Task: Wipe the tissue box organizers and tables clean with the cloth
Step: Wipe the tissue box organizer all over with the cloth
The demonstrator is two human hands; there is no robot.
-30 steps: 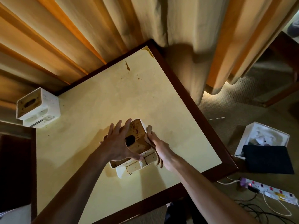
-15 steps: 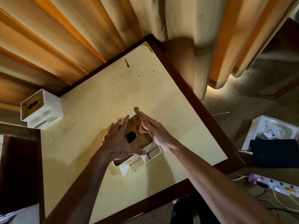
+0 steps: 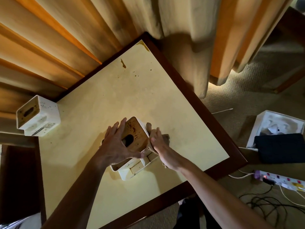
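text: none legible | labels: none | numbers: none | signs: none

A person's left hand [image 3: 118, 147] lies spread over the stained brown top of a white plastic tissue box organizer [image 3: 134, 147] on a pale yellow table [image 3: 148, 90] with a dark wood rim. The right hand [image 3: 159, 146] presses a crumpled brown cloth [image 3: 165, 138] against the organizer's right side. Far left of the left hand, at the table's corner, stands a second white organizer [image 3: 38, 115].
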